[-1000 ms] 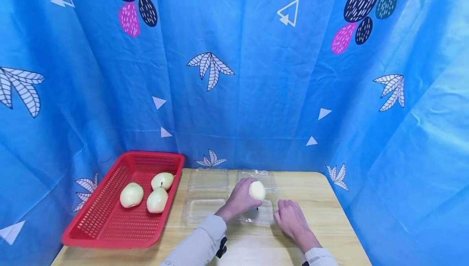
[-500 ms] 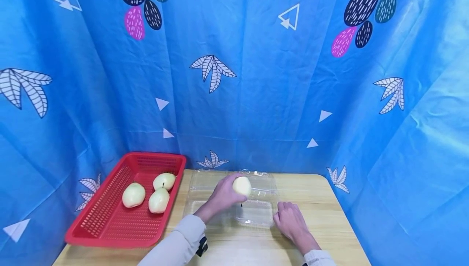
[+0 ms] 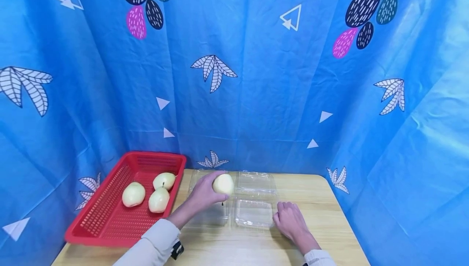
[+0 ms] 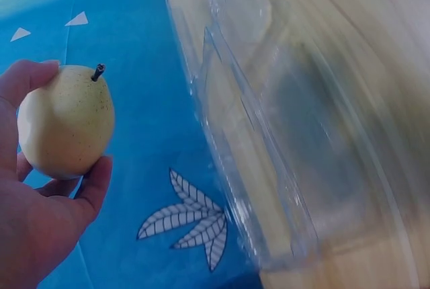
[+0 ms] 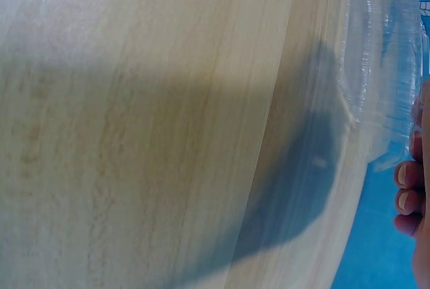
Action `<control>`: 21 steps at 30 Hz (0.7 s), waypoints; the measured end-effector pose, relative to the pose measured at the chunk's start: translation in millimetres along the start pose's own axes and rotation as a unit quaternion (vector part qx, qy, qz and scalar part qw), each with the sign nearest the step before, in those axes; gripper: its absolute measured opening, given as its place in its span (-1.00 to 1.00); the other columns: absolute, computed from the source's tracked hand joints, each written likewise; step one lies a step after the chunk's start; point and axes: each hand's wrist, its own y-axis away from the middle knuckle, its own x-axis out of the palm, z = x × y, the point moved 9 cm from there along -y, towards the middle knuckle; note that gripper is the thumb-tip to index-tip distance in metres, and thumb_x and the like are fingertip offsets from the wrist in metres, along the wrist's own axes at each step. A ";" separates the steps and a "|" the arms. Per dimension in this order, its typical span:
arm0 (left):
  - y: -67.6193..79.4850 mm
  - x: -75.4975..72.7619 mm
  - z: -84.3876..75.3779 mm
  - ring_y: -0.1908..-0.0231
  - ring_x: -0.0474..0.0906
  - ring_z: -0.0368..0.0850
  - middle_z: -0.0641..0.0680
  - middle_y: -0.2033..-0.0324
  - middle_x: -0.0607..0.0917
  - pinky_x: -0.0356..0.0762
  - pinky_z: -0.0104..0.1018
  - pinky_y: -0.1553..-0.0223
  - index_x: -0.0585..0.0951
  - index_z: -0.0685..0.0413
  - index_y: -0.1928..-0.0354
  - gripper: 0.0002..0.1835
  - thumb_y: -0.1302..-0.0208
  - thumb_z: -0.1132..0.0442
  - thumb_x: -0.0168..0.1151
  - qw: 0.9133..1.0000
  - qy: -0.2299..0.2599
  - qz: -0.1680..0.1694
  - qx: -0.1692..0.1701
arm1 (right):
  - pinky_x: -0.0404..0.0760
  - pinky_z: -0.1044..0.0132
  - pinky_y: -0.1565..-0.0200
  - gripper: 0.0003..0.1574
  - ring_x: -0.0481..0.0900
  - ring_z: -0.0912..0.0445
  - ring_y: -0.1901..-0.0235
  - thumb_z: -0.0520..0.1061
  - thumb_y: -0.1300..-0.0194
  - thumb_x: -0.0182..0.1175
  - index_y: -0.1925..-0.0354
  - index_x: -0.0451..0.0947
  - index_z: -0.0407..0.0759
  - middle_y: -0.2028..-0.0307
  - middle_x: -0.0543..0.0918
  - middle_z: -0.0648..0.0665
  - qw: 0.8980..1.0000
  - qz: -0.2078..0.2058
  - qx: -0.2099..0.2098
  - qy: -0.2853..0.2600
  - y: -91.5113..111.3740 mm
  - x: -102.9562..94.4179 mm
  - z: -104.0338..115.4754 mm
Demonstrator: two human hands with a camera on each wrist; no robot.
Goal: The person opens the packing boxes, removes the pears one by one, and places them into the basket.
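Observation:
My left hand (image 3: pixel 205 192) holds a pale yellow pear (image 3: pixel 223 184) above the left clear plastic clamshell box (image 3: pixel 210 217). In the left wrist view, fingers and thumb curl round the pear (image 4: pixel 70 124), its dark stem pointing up and outward. My right hand (image 3: pixel 292 222) rests on the table by the right edge of a second clear clamshell box (image 3: pixel 254 213), fingers loosely curled and holding nothing. Those fingers show at the right border of the right wrist view, close to the clear plastic. Both boxes have their lids folded back toward the curtain.
A red slotted plastic basket (image 3: pixel 113 239) with 3 more pears (image 3: pixel 133 194) stands at the left of the wooden table (image 3: pixel 234 249). A blue patterned curtain (image 3: pixel 275 95) surrounds the table at the back and sides.
My left hand has moved left with the pear, from over the right box to over the left one. My right hand has stayed in place.

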 end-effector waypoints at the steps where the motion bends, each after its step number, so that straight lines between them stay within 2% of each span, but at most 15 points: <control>1: 0.8 -3.4 2.0 -0.17 0.62 0.10 0.06 -0.23 0.69 0.67 0.22 -0.08 0.58 -0.12 -0.33 -0.15 0.14 0.15 0.65 1.000 -0.003 -0.001 -0.001 | 0.47 0.18 0.25 -0.72 0.46 0.07 0.45 -0.14 -0.24 0.25 0.48 0.32 0.01 0.58 0.39 0.04 1.000 -0.001 -0.001 0.000 0.1 -0.3 -0.1; 6: 6.4 -22.2 14.2 -0.11 0.60 0.04 0.02 -0.18 0.70 0.69 0.19 -0.05 0.60 -0.18 -0.30 -0.21 0.10 0.15 0.65 1.000 -0.008 -0.013 -0.013 | 0.45 0.19 0.26 -0.72 0.46 0.07 0.46 -0.14 -0.22 0.25 0.49 0.32 0.02 0.59 0.41 0.04 1.000 -0.004 -0.003 0.004 1.1 -1.2 -0.5; 11: 16.9 -43.2 24.2 -0.08 0.62 0.04 0.04 -0.19 0.69 0.72 0.09 -0.02 0.57 -0.14 -0.33 -0.21 0.03 0.09 0.63 0.999 -0.003 -0.022 -0.025 | 0.41 0.20 0.30 -0.72 0.44 0.06 0.48 -0.14 -0.20 0.24 0.51 0.32 0.01 0.59 0.41 0.03 1.000 -0.012 -0.009 0.009 0.6 -0.9 0.9; 21: 35.5 -85.0 49.3 -0.04 0.65 0.08 0.14 -0.16 0.71 0.70 0.03 0.06 0.53 -0.07 -0.35 -0.16 0.05 0.02 0.65 0.996 -0.044 -0.054 -0.053 | 0.45 0.17 0.28 -0.70 0.42 0.07 0.49 -0.15 -0.19 0.24 0.53 0.30 0.01 0.61 0.39 0.03 1.000 -0.005 -0.004 0.011 0.5 0.4 0.8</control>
